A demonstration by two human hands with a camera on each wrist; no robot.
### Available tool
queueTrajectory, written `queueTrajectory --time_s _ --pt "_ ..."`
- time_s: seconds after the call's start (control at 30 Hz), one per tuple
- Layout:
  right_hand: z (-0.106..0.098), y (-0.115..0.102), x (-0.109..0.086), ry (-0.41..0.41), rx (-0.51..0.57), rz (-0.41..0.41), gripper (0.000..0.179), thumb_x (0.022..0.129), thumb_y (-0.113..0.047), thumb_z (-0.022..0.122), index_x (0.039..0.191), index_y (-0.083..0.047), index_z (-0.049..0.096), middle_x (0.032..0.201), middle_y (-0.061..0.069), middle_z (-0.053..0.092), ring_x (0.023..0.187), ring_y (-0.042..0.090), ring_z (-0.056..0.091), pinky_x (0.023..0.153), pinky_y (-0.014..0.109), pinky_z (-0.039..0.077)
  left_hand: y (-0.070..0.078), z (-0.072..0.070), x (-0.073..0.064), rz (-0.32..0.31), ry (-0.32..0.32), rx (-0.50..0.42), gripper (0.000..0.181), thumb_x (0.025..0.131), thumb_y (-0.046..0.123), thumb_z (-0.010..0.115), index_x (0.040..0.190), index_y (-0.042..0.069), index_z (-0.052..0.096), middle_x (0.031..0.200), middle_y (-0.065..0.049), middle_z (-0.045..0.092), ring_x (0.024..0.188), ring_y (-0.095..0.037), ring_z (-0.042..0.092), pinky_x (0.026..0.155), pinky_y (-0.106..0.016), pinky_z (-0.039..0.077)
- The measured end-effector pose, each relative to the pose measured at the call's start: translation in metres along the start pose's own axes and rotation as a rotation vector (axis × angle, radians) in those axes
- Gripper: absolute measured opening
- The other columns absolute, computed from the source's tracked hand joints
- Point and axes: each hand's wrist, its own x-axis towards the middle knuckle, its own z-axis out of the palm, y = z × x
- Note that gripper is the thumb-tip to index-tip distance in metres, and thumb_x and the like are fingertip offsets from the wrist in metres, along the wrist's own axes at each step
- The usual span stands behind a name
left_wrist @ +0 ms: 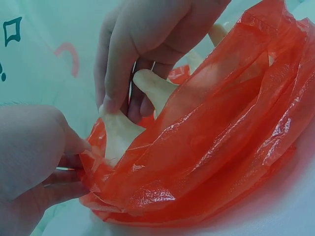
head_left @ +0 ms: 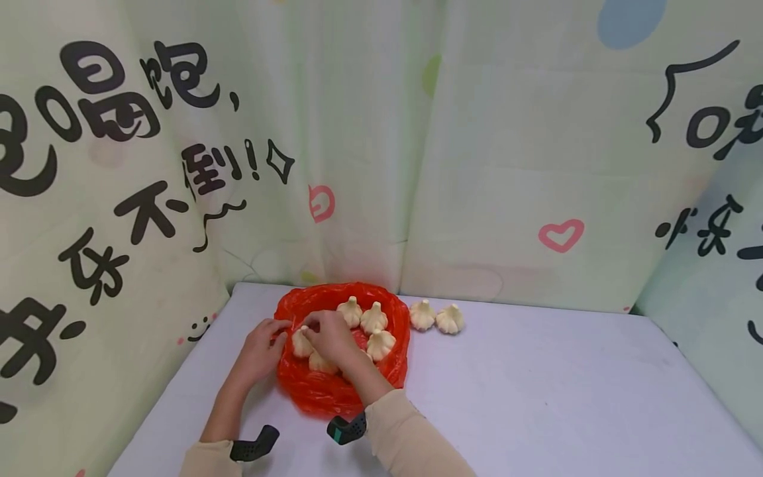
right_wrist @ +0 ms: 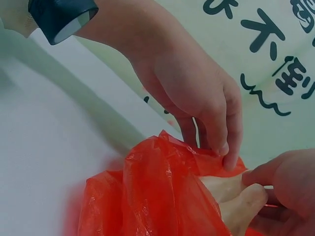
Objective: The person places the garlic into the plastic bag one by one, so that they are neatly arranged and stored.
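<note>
A red plastic bag [head_left: 342,397] stands wide at the top with several garlic bulbs [head_left: 373,318] inside it. My left hand [head_left: 260,351] pinches the bag's left rim, with the thumb and fingers on the film in the left wrist view. Reaching in over the bag, my right hand [head_left: 334,338] pinches the stem of the leftmost garlic bulb [left_wrist: 118,135]. Another bulb's stem [left_wrist: 153,86] stands right beside those fingers. In the right wrist view the bag's side [right_wrist: 162,191] covers the lower part of the bulbs.
Two more garlic bulbs [head_left: 422,315] lie on the white table [head_left: 536,384], just right of the bag. A printed curtain [head_left: 477,165] hangs behind the table and along both sides. The bag sits near the table's back left.
</note>
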Motion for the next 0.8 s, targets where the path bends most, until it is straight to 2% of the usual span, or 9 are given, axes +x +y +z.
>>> queueTrajectory --time_s 0.23,0.4,0.67,0.8 --pt "0.000 0.002 -0.001 -0.019 0.026 0.014 0.019 0.092 -0.015 0.064 0.109 -0.010 0.072 0.103 0.002 0.072 0.089 0.013 0.061 0.087 0.027 0.056 0.001 0.002 -0.002 0.008 0.005 0.000 0.036 0.096 0.009 0.053 0.132 0.005 0.055 0.128 -0.017 0.055 0.116 -0.032 0.055 0.094 -0.046 0.054" --pt "-0.002 0.002 -0.003 -0.003 0.053 0.032 0.020 0.092 -0.016 0.065 0.111 -0.011 0.072 0.104 0.000 0.072 0.091 0.013 0.060 0.088 0.029 0.057 0.000 0.003 -0.001 -0.001 -0.003 -0.001 0.037 0.097 0.010 0.053 0.133 0.005 0.054 0.130 -0.017 0.054 0.118 -0.033 0.054 0.094 -0.047 0.054" --pt "-0.009 0.002 -0.004 0.048 0.087 0.008 0.018 0.092 -0.014 0.065 0.107 -0.010 0.072 0.102 0.001 0.073 0.093 0.014 0.062 0.086 0.027 0.057 -0.001 0.003 -0.001 0.011 -0.003 0.013 0.036 0.097 0.009 0.052 0.132 0.003 0.055 0.127 -0.019 0.054 0.116 -0.034 0.055 0.092 -0.047 0.055" --pt "-0.016 0.003 -0.007 0.075 0.087 -0.029 0.017 0.092 -0.014 0.065 0.107 -0.009 0.072 0.102 0.002 0.073 0.091 0.014 0.063 0.083 0.023 0.057 -0.002 0.003 -0.001 0.012 -0.003 0.015 0.036 0.097 0.009 0.052 0.132 0.002 0.054 0.128 -0.020 0.054 0.116 -0.035 0.055 0.092 -0.048 0.055"
